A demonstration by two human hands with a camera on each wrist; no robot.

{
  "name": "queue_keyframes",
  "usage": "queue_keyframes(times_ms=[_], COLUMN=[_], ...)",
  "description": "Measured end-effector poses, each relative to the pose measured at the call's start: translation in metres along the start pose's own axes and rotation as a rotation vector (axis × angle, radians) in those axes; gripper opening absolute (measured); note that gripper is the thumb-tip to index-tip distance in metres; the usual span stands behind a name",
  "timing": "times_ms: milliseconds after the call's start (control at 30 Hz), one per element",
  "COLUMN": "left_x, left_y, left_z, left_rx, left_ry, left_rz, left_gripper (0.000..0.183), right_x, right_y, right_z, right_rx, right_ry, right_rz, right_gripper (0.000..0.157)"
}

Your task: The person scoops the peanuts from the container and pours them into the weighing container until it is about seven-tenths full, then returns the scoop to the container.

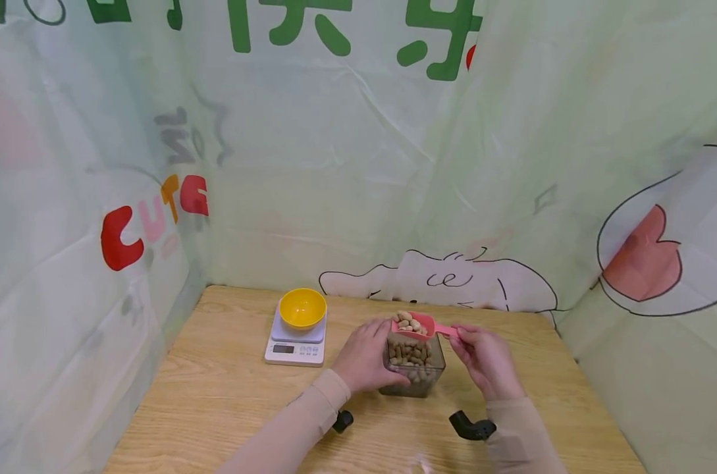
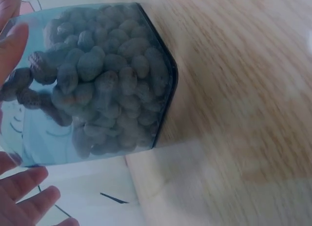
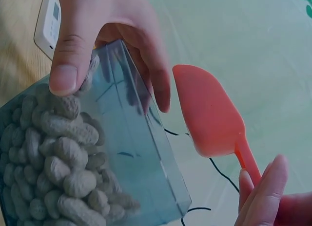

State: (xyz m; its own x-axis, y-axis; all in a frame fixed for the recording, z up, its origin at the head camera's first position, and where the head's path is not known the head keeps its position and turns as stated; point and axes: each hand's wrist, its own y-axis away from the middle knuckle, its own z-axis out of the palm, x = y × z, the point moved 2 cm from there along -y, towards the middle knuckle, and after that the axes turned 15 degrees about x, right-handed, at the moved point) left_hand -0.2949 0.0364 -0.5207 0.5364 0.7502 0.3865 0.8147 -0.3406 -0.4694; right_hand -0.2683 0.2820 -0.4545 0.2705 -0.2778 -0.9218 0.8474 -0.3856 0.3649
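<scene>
A clear, dark-tinted plastic container (image 1: 414, 382) of unshelled peanuts (image 2: 112, 75) stands on the table. My left hand (image 1: 368, 359) grips its left side, the thumb across the near wall and the fingers along the far part. In the right wrist view the left thumb (image 3: 66, 75) lies at the rim. My right hand (image 1: 485, 355) pinches the handle of a pink scoop (image 1: 429, 324). The scoop is just above the container's opening, and peanuts (image 1: 410, 323) lie heaped in its bowl. From the right wrist view only the scoop's underside (image 3: 209, 114) shows.
To the left, a yellow bowl (image 1: 302, 308) sits on a white kitchen scale (image 1: 295, 352). Black curved pieces (image 1: 473, 426) show beside both wrists. A printed curtain (image 1: 358, 164) hangs behind the wooden table (image 1: 204, 388) and at both sides.
</scene>
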Motion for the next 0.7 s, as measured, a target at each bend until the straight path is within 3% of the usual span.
queue_keyframes(times_ms=[267,433,700], left_x=[-0.012,-0.026,-0.048], left_y=[-0.002,0.002,0.003], left_z=[-0.01,-0.022,-0.034], left_rx=[-0.025,-0.029,0.027], left_ry=[0.025,0.03,0.027], left_rz=[0.014,-0.037,-0.069], left_gripper=[0.13,0.128,0.128], right_x=[-0.008,-0.007,-0.003], right_y=[-0.002,-0.001,-0.002], right_z=[0.016,0.035,0.065], right_rx=[0.038,0.016,-0.009], right_ry=[-0.009,-0.029,-0.005], right_rz=[-0.022,-0.039,-0.088], right_gripper=[0.02,0.019,0.035])
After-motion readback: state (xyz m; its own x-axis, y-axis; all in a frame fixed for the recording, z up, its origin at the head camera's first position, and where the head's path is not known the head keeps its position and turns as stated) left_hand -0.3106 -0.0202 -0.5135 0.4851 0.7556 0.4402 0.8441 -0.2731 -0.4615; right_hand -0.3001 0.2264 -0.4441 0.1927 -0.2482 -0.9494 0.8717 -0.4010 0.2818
